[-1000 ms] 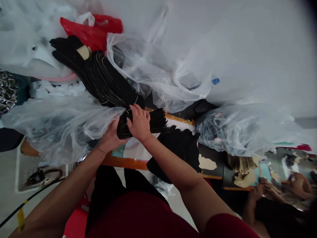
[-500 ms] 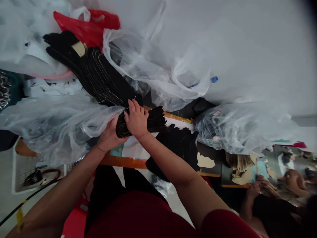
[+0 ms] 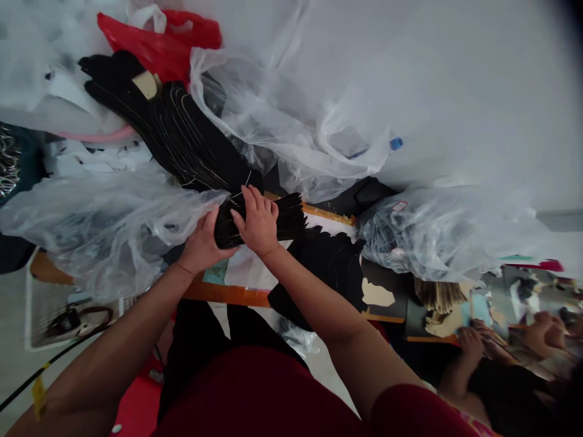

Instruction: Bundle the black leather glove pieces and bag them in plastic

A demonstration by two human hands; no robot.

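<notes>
Both my hands grip a thick stack of thin black cut pieces [image 3: 182, 136], edged with pale lines, where its end fans out [image 3: 286, 220]. My left hand [image 3: 204, 240] holds the stack from the side, pressed against a clear plastic bag [image 3: 136, 230]. My right hand [image 3: 257, 221] lies across the top, fingers curled over the pieces. A tan patch [image 3: 146, 85] sits at the stack's far end, which rests against a red plastic bag [image 3: 159, 42].
Clear plastic bags [image 3: 291, 109] lie heaped around the stack. Loose black cutouts [image 3: 323, 267] sit below my right hand on a table with an orange edge [image 3: 228, 294]. A co-worker's hand [image 3: 471, 346] works at the lower right. A white basket [image 3: 45, 309] stands at the lower left.
My hands have shifted slightly on the stack, and the whole view has moved a little. The grip on the black pieces holds.
</notes>
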